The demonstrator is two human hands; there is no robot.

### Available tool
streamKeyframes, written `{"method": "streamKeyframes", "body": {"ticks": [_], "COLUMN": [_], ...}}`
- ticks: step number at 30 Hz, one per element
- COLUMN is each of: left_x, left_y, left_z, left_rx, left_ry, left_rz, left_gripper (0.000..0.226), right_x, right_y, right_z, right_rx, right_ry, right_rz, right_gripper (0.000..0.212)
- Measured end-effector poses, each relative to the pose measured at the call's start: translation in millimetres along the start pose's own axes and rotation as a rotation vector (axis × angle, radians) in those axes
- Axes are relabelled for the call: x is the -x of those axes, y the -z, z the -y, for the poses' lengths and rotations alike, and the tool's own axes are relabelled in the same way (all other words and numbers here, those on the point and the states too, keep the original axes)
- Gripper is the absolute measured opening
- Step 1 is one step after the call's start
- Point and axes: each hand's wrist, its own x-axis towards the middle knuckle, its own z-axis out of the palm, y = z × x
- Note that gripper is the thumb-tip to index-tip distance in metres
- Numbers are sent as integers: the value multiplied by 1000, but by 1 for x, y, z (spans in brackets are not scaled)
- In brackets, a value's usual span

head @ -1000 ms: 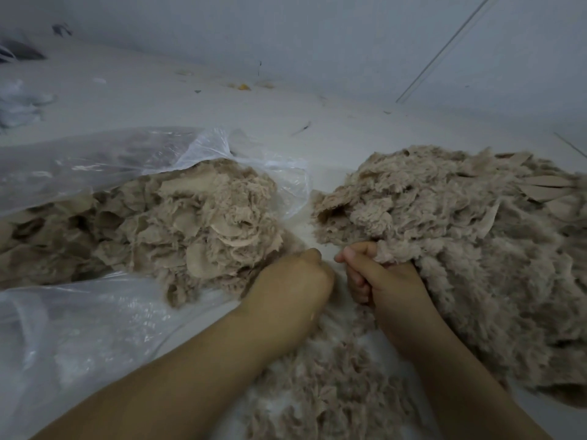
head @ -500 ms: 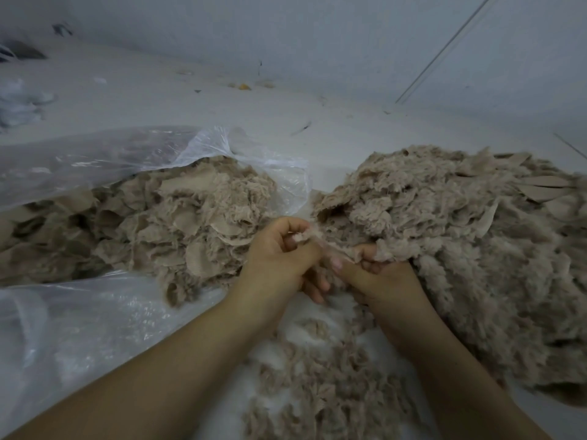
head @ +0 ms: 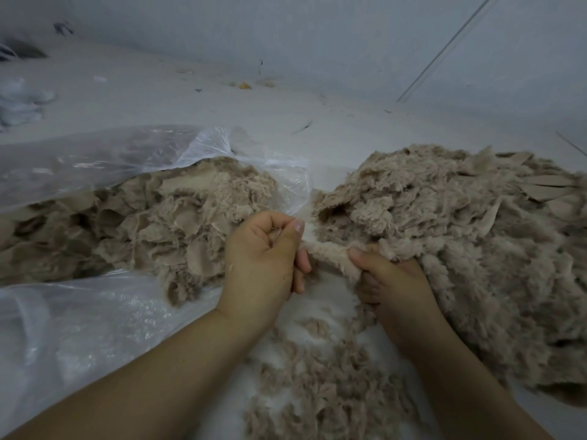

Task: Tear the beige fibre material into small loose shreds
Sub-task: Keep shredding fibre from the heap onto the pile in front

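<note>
Floor (head: 317, 134) lay bare beyond both heaps, up to the wall. I saw the bag (head: 95, 160) cut off at the left and the loose pile (head: 460, 249) at the right. My left hand (head: 263, 258) and right hand (head: 394, 287) each pinched one fibre strip (head: 327, 252), stretched between the heaps.

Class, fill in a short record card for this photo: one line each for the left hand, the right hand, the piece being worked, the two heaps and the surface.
Left hand: pinches one end of the fibre piece
Right hand: grips the other end
Fibre piece: stretched between both hands
Plastic bag: clear, holds beige scraps, left
Loose pile: beige fibre, right, unbagged
Shreds: scattered below the hands
Surface: pale, littered with bits
</note>
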Motion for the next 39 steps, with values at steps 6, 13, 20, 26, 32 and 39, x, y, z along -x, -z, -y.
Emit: {"method": "streamKeyframes", "body": {"ticks": [6,13,20,26,32,39], "left_x": [1,-2,-2,-6,-11,-10], "left_y": [2,14,13,3,7,5], "left_z": [-4,-11,-8,-2,3,-4], "left_rx": [33,-121,-384,-261,-182,-313], "left_ry": [-52,72,-118,109,8,-189], "left_rz": [-42,527,422,492,242,140], "left_gripper": [19,25,29,25,10,27], "right_x": [-1,6,8,9,4,2], "right_y": [-1,-3,-3,-1,-1,0], "right_z": [-1,2,6,7,5,1], "right_rx": [51,108,96,104,152,250], "right_ry": [-21,103,68,49,-29,73], "right_rz": [-91,-33,66,239,47,90], "right_gripper": [56,20,39,41,44,29]}}
